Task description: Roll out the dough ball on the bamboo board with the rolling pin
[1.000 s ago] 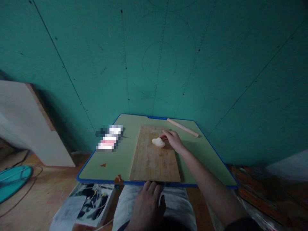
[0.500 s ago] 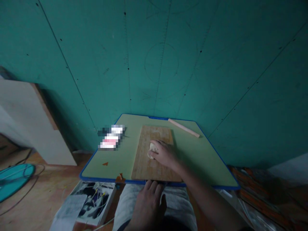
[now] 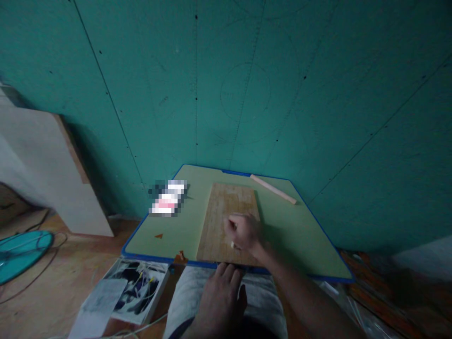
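Head | right hand (image 3: 246, 230) on dough (image 3: 233, 245) | white box (image 3: 158, 294) — cables (image 3: 151, 279) inside

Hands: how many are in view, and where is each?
2. The right hand is curled over a pale lump on the wooden board; the left hand is at the near edge of the table.

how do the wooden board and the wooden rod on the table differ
The wooden board is a broad, flat rectangle; the wooden rod is long and thin. The board reaches the near edge of the table, while the rod lies slantwise toward the far right. The right hand is over the board; neither hand touches the rod. Both look pale.
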Action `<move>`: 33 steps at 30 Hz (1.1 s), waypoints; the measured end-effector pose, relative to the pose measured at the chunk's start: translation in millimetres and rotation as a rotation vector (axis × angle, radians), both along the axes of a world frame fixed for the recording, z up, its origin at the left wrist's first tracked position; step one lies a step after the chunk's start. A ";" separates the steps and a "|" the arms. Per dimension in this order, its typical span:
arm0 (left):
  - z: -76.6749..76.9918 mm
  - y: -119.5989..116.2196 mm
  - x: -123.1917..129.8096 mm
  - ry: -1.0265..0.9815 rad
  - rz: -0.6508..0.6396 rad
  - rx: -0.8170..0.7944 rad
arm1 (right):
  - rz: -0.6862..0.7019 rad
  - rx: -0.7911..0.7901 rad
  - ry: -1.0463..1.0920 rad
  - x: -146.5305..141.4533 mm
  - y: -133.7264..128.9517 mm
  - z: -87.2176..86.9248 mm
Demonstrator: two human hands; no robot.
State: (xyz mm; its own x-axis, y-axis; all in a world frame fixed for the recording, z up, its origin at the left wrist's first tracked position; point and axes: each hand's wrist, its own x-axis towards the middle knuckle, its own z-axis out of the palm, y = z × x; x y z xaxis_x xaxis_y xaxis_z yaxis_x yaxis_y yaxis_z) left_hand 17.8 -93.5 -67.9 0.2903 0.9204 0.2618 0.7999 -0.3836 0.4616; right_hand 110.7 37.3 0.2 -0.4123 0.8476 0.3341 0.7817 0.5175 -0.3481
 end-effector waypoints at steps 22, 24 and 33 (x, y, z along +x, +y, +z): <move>-1.0 3.0 7.8 0.020 0.028 -0.227 | -0.071 -0.039 -0.348 -30.5 70.6 5.2; -2.1 5.9 6.8 0.045 0.023 -0.232 | -0.080 -0.026 -0.331 -30.3 71.3 4.6; -4.7 12.5 2.8 0.142 -0.015 -0.283 | 0.004 0.035 -0.246 -20.9 73.1 0.0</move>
State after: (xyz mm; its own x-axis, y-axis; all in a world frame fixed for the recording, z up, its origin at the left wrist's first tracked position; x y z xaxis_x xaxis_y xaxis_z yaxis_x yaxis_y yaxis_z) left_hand 20.6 -81.0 -72.6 0.3193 0.9464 -0.0480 0.8592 -0.2677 0.4361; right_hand 89.8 110.4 0.2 -0.4887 0.8352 0.2521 0.8384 0.5295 -0.1290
